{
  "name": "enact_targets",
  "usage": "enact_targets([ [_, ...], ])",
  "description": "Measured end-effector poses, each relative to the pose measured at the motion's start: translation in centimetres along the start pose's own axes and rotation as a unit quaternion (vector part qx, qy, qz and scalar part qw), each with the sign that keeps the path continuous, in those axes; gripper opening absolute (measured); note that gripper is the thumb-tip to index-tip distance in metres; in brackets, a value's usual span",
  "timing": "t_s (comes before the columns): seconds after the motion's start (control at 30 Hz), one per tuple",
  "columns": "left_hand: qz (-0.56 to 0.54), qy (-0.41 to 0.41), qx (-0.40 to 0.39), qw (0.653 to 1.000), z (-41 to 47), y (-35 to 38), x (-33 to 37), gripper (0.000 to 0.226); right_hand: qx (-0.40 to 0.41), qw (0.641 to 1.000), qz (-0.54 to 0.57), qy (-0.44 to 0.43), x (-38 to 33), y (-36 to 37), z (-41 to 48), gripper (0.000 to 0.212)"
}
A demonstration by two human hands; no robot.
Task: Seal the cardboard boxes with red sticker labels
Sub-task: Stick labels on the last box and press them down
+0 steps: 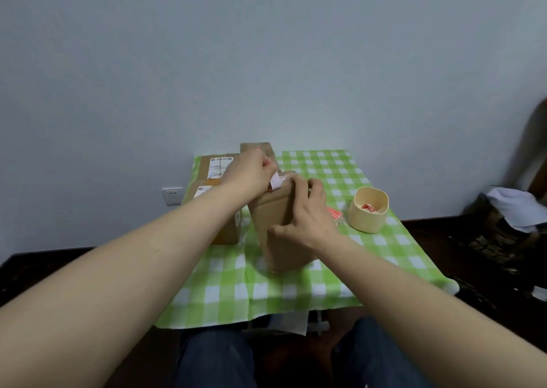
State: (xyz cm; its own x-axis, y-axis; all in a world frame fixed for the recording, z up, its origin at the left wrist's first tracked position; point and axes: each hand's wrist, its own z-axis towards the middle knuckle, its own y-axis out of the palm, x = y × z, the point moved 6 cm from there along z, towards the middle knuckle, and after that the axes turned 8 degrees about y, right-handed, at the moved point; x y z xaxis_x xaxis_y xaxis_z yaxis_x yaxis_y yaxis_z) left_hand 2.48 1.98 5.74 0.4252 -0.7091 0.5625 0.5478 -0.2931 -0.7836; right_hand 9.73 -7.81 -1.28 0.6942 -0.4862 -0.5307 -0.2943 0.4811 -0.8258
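Though partly covered by both hands, listed first: cardboard box [281, 248], tall, plain brown, upright at centre of frame on green-checked surface [266, 293].

Left hand [248, 174]: just above box top, fingers curled, pinching sticker label [276, 181], white with red showing, seemingly touching the top edge; blurred there.

Right hand [307, 210]: fingers bent over box top, thumb stretched along near face, gripping.

Right of centre: cream cup [368, 221] holding red scraps [367, 207]; small red pack [334, 213] between cup and box.

Left of centre: rear labelled box [219, 165], front labelled box [229, 230]; further box [257, 148] behind left hand.
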Motion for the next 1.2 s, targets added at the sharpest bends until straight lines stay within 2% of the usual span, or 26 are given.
enact_targets([
  [0.17,-0.077,0.014,-0.03,0.996,-0.8,0.9,0.5,0.023,0.02,0.999,0.032,0.008,1.5,-1.4,-1.0,0.086],
  [0.23,-0.086,0.029,-0.045,0.995,-1.0,1.2,0.9,0.02,0.014,0.999,0.035,-0.025,1.4,-2.2,-1.1,0.083],
  [0.37,-0.111,0.036,-0.072,0.99,-1.2,1.9,1.2,0.016,-0.013,0.997,0.003,-0.079,1.7,-2.1,-1.2,0.055],
  [0.47,-0.107,0.037,-0.075,0.991,-1.2,1.9,1.4,0.017,0.001,0.995,-0.011,-0.103,2.1,-1.9,-1.1,0.049],
  [0.57,-0.105,0.034,-0.077,0.991,-1.1,1.8,1.6,0.018,0.0,0.993,-0.021,-0.117,2.3,-1.9,-0.9,0.047],
  [0.73,-0.176,0.009,-0.092,0.98,-1.2,1.9,1.6,0.017,0.006,0.992,-0.042,-0.118,2.3,-2.1,-0.7,0.046],
  [1.2,-0.178,-0.017,-0.098,0.979,-0.8,1.6,1.8,0.025,0.003,0.991,-0.075,-0.115,2.0,-2.5,-0.9,0.048],
])
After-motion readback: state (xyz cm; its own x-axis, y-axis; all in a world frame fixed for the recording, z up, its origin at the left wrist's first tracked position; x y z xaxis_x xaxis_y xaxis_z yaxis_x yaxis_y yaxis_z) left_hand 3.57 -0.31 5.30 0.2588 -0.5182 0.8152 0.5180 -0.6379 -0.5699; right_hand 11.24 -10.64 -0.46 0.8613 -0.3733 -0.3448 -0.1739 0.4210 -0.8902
